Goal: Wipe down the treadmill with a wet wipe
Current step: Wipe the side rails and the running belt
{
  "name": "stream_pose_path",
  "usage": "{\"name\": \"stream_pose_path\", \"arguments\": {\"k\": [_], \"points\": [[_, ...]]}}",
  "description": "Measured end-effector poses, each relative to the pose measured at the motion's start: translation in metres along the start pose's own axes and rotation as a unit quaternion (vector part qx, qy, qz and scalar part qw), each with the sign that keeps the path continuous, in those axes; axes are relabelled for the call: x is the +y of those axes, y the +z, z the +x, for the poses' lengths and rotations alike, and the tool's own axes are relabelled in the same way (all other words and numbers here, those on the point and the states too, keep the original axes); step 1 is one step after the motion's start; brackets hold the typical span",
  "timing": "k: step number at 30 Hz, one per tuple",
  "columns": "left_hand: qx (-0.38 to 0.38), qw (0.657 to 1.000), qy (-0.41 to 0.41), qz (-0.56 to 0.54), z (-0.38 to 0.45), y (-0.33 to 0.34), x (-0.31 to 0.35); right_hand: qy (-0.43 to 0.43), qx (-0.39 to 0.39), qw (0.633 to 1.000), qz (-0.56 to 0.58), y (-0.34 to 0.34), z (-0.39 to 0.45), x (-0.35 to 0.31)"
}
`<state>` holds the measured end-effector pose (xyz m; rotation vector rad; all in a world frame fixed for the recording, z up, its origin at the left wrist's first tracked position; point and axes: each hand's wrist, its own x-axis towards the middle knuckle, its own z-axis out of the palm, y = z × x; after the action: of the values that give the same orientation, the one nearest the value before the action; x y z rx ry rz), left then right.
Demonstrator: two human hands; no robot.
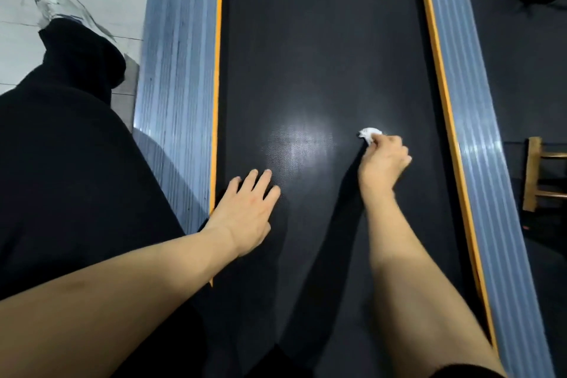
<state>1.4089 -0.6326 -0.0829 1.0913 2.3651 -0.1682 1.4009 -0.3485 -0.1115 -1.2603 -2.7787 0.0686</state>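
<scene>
Two hands are on my treadmill belt [306,55]: my left hand [245,209] lies flat, fingers straight, just right of the orange-edged side rail [184,70]; my right hand [383,159] pinches the wadded wet wipe [369,134] against the belt. Bare belt runs beyond it; the other side rail [466,101] borders right.

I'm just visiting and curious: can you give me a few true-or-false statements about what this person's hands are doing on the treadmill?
1. The right hand holds a crumpled white wipe against the black belt. True.
2. The left hand also holds a wipe. False: it lies flat and holds nothing.
3. The left hand rests on the belt. True.
4. The wipe is on the grey side rail. False: it is on the belt.
</scene>
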Motion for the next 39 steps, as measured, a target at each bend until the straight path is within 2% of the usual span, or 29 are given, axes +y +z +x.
{"name": "stream_pose_path", "arguments": {"k": [1,3,5,6,8,10,11,13,14,16,18,19,21,24,26,28,29,31,33,35,37,39], "points": [[0.007,1.0,0.006,0.004,0.002,0.0,0.001,-0.01,0.003,1.0,-0.004,0.001,-0.008,-0.015],[0.007,1.0,0.019,0.016,0.003,0.002,0.001,-0.138,-0.018,0.989,0.053,0.004,-0.031,-0.061],[-0.008,0.999,0.025,0.025,0.001,0.004,-0.003,-0.309,-0.04,0.941,0.129,0.012,-0.062,-0.096],[-0.015,0.999,0.024,0.025,0.0,0.004,-0.004,-0.361,-0.049,0.92,0.144,0.017,-0.073,-0.101],[-0.023,0.999,0.016,0.02,-0.001,0.003,-0.005,-0.396,-0.048,0.906,0.144,0.017,-0.067,-0.089],[-0.019,1.0,0.011,0.015,0.001,0.002,-0.004,-0.38,-0.002,0.915,0.136,0.01,-0.037,-0.056],[-0.017,1.0,0.012,0.015,0.002,0.001,-0.003,-0.341,0.034,0.931,0.127,0.01,-0.017,-0.028],[-0.017,0.999,0.016,0.026,0.004,0.002,0.001,-0.208,0.089,0.97,0.085,0.004,0.025,0.038],[-0.015,0.999,0.019,0.033,0.005,0.003,0.003,-0.113,0.079,0.988,0.069,0.001,0.039,0.071],[-0.007,0.999,0.025,0.041,0.009,0.004,0.004,0.047,0.059,0.994,0.082,0.007,0.055,0.109],[-0.002,0.998,0.038,0.044,0.016,0.001,0.006,0.102,0.053,0.987,0.109,0.014,0.057,0.097],[0.002,0.998,0.042,0.048,0.02,0.0,0.006,0.069,0.073,0.983,0.153,0.014,0.053,0.078],[-0.003,0.997,0.043,0.07,0.034,-0.006,0.003,-0.097,0.075,0.967,0.221,0.019,0.027,0.027],[-0.049,0.993,0.029,0.099,0.058,-0.021,-0.011,-0.297,-0.044,0.927,0.225,0.026,-0.034,-0.036],[-0.097,0.989,0.033,0.111,0.067,-0.029,-0.023,-0.369,-0.038,0.909,0.191,0.027,-0.035,-0.038],[-0.131,0.983,0.039,0.124,0.071,-0.031,-0.028,-0.372,0.02,0.916,0.151,0.03,0.004,-0.002],[-0.137,0.981,0.038,0.13,0.071,-0.03,-0.029,-0.322,0.063,0.937,0.118,0.024,0.025,0.023],[-0.138,0.981,0.033,0.132,0.071,-0.026,-0.026,-0.133,0.105,0.984,0.046,0.012,0.061,0.078],[-0.14,0.981,0.031,0.131,0.072,-0.025,-0.027,-0.005,0.07,0.997,0.035,0.007,0.078,0.108],[-0.148,0.981,0.03,0.126,0.072,-0.026,-0.027,0.049,0.05,0.997,0.022,0.012,0.078,0.091],[-0.151,0.98,0.028,0.123,0.072,-0.025,-0.027,-0.018,0.07,0.994,0.084,0.022,0.067,0.048],[-0.152,0.979,0.026,0.13,0.072,-0.024,-0.026,-0.179,0.044,0.963,0.194,0.037,0.033,-0.004]]}}
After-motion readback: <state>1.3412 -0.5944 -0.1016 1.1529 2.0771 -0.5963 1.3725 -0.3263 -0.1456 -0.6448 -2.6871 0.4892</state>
